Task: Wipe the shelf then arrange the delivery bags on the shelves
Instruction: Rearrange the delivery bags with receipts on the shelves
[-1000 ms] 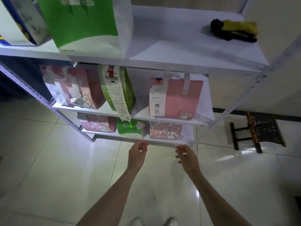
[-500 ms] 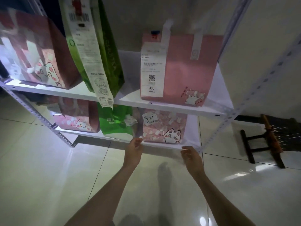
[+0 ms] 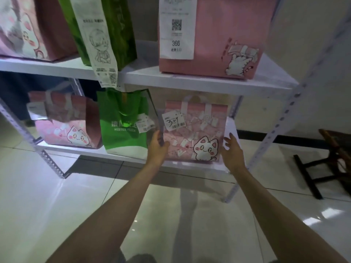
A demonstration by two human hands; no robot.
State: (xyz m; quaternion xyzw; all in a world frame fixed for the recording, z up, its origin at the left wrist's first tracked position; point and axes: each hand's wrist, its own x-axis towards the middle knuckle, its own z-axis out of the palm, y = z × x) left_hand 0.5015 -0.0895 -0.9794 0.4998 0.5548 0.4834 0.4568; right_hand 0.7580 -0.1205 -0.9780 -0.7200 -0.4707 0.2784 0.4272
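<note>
A pink cat-print delivery bag [image 3: 197, 133] with a "324" label stands at the right end of the lowest white shelf [image 3: 190, 165]. My left hand [image 3: 158, 147] grips its left edge. My right hand [image 3: 230, 150] is at its right side, fingers apart, touching or nearly touching it. To the left on the same shelf stand a green pizza bag [image 3: 121, 122] and another pink cat bag [image 3: 66, 124]. The shelf above [image 3: 199, 82] carries a large pink bag [image 3: 218, 40] labelled 366, a green bag [image 3: 106, 29] with a long receipt, and a pink bag [image 3: 28, 27].
Perforated grey uprights [image 3: 281, 118] frame the rack; one stands just right of my right hand. A dark wooden stand [image 3: 326, 162] sits on the glossy tiled floor [image 3: 57, 205] at the right. A pale wall is behind the rack.
The view has dropped and closed in on the lower shelves. Both hands rose from the shelf's front edge to the sides of the 324 bag, the left taking hold of it.
</note>
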